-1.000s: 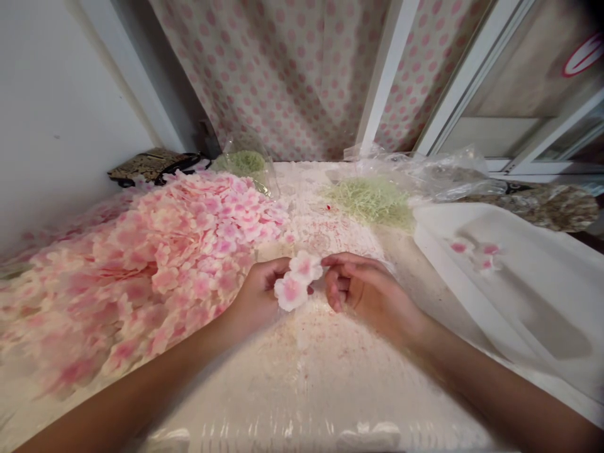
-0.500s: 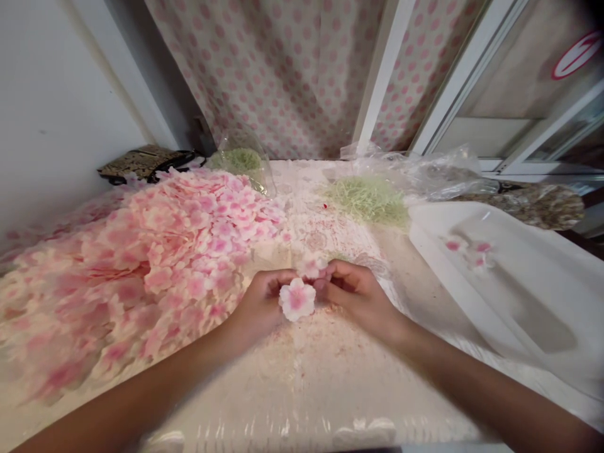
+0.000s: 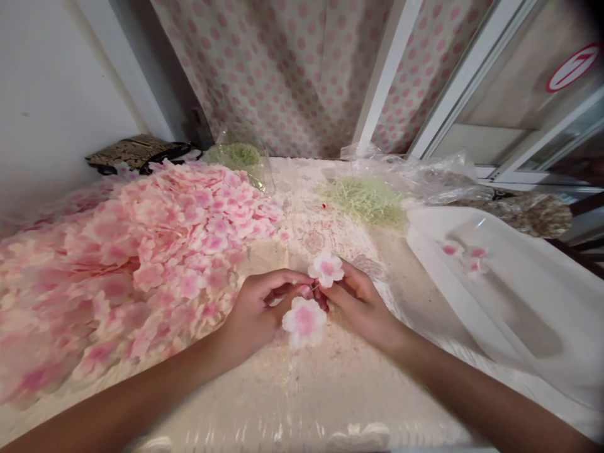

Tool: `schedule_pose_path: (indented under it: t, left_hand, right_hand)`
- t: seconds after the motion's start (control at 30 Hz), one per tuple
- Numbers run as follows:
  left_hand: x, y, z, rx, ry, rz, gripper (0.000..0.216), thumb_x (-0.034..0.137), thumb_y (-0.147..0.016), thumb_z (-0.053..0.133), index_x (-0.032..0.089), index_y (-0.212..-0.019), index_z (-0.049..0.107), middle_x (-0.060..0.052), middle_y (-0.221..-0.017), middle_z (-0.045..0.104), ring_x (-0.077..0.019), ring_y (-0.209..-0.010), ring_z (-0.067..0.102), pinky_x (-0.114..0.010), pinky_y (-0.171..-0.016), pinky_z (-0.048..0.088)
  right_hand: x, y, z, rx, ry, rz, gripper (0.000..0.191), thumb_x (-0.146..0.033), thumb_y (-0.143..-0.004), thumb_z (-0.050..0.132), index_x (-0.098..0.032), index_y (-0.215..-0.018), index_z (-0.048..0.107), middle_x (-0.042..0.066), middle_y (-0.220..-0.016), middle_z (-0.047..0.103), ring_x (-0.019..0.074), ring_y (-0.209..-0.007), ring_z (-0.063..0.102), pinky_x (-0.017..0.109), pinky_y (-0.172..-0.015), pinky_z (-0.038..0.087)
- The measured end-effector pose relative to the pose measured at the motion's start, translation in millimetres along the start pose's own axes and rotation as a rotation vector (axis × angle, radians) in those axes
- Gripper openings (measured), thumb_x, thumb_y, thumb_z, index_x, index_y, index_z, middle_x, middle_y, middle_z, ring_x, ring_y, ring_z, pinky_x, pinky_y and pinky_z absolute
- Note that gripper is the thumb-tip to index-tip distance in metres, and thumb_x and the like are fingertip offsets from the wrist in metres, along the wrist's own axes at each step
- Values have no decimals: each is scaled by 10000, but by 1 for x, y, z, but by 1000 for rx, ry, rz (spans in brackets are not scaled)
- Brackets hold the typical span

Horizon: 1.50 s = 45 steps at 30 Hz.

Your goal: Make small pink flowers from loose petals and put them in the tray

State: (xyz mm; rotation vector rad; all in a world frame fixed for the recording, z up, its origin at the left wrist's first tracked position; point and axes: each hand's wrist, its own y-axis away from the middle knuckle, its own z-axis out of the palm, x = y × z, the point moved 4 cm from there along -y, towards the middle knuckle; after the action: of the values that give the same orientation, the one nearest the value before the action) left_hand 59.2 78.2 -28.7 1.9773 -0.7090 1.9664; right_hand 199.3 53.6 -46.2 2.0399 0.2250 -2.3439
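Since the frame half a second ago, the lower flower (image 3: 304, 322) has come down toward the near edge, and the upper flower (image 3: 326, 269) has shifted right and shows more clearly in front of the right hand (image 3: 361, 302).

A dotted curtain (image 3: 283, 69) hangs behind the table (image 3: 264, 402). A broad heap (image 3: 155, 251) of pink petals covers the table's left side. On the right lies a white tray (image 3: 528, 314), with a few small blossoms (image 3: 474, 255) near its far left side. Clear plastic (image 3: 425, 176) lies beyond it, next to loose green shreds (image 3: 370, 198). At the far left, a patterned pouch (image 3: 136, 151) sits behind the heap, near a clear bag (image 3: 240, 157) of green.

The hands are together at the middle, fingertips almost meeting. The left hand (image 3: 257, 308) is pinched on the lower flower, just behind its petals; the right is pinched on the upper flower, its thumb below. The petals partly hide both grips. A red speck (image 3: 324, 206) lies beside the shreds.
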Motion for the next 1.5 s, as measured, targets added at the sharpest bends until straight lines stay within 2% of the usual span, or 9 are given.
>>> schedule_pose_path:
  t: [0.2,0.33,0.43,0.63,0.87,1.0,1.27,1.37,1.5]
  left_hand:
    - [1,0,-1,7,-60,61,80,182,-812,601,180,-853,669,0,-773,698,-101,-683,639,-178,-623,489]
    - [0,-1,-6,33,-134,129,117,189,-824,585,184,-885,685,-16,-822,692,-102,-712,626,-176,-618,476]
    - [3,-4,-8,24,-196,215,126,165,-819,586,188,-878,695,-27,-840,673,-111,-745,615,-196,-655,481]
    - [7,-5,-10,7,-162,306,167,90,-787,608,196,-869,708,-35,-837,645,-106,-764,607,-181,-648,485]
    - [5,-7,-7,-23,83,205,145,116,-773,634,210,-850,713,-11,-787,612,-73,-600,573,-182,-531,468]
    - [5,-5,-5,-30,117,121,119,179,-811,600,185,-868,703,-26,-830,609,-63,-541,551,-209,-515,457]
    - [-5,-7,-8,19,157,-75,138,264,-807,616,166,-872,688,-15,-716,644,-97,-644,588,-201,-619,485]
    - [-8,-8,-7,50,245,-132,132,279,-769,660,163,-824,688,-14,-749,656,-102,-680,604,-208,-660,498]
    - [-11,-9,-6,20,284,-160,124,280,-789,643,173,-836,686,-7,-757,661,-91,-698,609,-195,-691,497]
  right_hand:
    - [-13,3,4,-22,57,-108,50,-191,-813,529,-195,-766,517,-38,-672,523,67,-584,501,176,-517,402]
    - [-17,6,2,-55,281,-244,98,-114,-790,530,-197,-754,491,-41,-688,480,72,-616,474,182,-541,377]
    - [-16,8,-2,-42,464,-315,104,-102,-792,527,-202,-805,506,-26,-734,504,90,-651,486,200,-559,373]
    - [-16,8,-5,38,608,-422,207,-35,-768,476,-220,-852,516,-35,-728,527,90,-619,477,203,-557,367]
    - [-18,7,-5,20,612,-460,193,-77,-818,459,-236,-891,541,-29,-767,561,94,-649,513,208,-581,387]
    - [-18,9,-5,25,614,-441,193,-78,-825,449,-232,-899,537,-19,-757,553,105,-650,507,226,-595,395]
    - [-13,9,-7,80,687,-348,102,-120,-806,468,-211,-816,513,-4,-733,565,126,-642,523,236,-565,393]
    - [-13,8,-7,94,699,-328,73,-136,-804,478,-206,-808,501,11,-768,574,137,-673,532,244,-577,396]
    - [-11,9,-8,93,671,-302,79,-128,-793,474,-207,-792,475,3,-742,552,133,-655,516,237,-558,385]
